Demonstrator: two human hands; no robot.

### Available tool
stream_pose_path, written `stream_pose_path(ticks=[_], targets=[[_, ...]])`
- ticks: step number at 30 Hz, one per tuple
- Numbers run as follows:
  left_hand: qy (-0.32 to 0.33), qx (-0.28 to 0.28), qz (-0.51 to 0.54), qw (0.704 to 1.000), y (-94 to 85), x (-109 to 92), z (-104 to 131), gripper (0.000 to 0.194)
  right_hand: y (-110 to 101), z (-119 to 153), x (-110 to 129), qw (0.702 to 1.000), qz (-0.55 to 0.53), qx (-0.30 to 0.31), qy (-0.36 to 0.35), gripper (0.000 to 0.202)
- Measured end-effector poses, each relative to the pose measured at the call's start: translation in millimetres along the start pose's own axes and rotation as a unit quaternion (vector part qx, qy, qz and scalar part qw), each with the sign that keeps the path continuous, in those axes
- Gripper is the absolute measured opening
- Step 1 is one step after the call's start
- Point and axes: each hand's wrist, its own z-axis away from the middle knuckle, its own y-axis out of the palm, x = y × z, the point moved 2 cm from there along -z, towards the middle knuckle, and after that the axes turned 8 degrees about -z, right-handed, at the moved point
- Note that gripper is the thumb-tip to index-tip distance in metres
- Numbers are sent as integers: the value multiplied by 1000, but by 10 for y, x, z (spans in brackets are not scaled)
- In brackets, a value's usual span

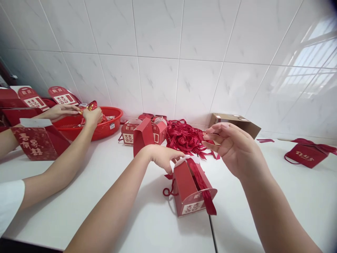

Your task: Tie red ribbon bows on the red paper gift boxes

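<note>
A small red gift box (184,181) with a white double-happiness label stands on the table in front of me. A dark red ribbon (198,179) lies lengthwise over its top and hangs down the near end. A red cord handle loops out on its left side. My left hand (163,156) is closed at the box's far left edge, thumb on the near side and other fingertips partly hidden behind the end flap. Raised above and right of the box, my right hand (231,147) is open, fingers loosely curved and apart, with nothing visible in them.
Behind the box lie a heap of red ribbons (181,137), several red boxes (129,133) and a cardboard box (234,123). A ribboned box (304,153) stands right. At left, another person's hands (91,114) hold a shiny wrapped item over a red basket (109,128).
</note>
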Motion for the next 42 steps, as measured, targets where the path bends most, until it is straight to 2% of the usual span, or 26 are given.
stream_pose_path(ticks=[3, 5, 8, 11, 14, 18, 26, 29, 32, 34, 38, 42], targets=[[1, 19, 10, 1000, 19, -10, -29, 35, -13, 2, 21, 1000, -6, 13, 7, 13], [-12, 21, 19, 1000, 23, -6, -31, 24, -13, 11, 43, 1000, -14, 23, 14, 13], [-38, 36, 38, 998, 37, 28, -57, 22, 5, 38, 83, 998, -41, 35, 31, 14], [-60, 83, 61, 993, 72, 62, -92, 31, 24, 75, 127, 997, -61, 44, 30, 16], [-81, 114, 77, 987, 103, 80, -112, 40, 20, 115, 165, 998, -44, 41, -7, 19], [-96, 112, 59, 987, 128, 115, -140, 33, 4, 170, 200, 997, -6, 39, -63, 25], [-60, 52, 19, 997, 32, 127, -89, 20, 39, 244, 265, 991, -80, 71, -84, 28], [-55, 0, 9, 998, -73, 117, 36, 13, 50, 264, 292, 985, -112, 89, -91, 27], [-56, -69, 18, 996, -176, 110, 199, 19, 56, 280, 315, 982, -136, 98, -88, 27], [-40, -114, 60, 991, -230, 82, 308, 23, 60, 285, 324, 980, -149, 103, -81, 27], [35, -176, 188, 966, -294, -31, 457, 30, 65, 282, 329, 981, -152, 96, -70, 28], [142, -268, 276, 912, -323, -144, 473, 24, 53, 281, 321, 983, -152, 81, -66, 26]])
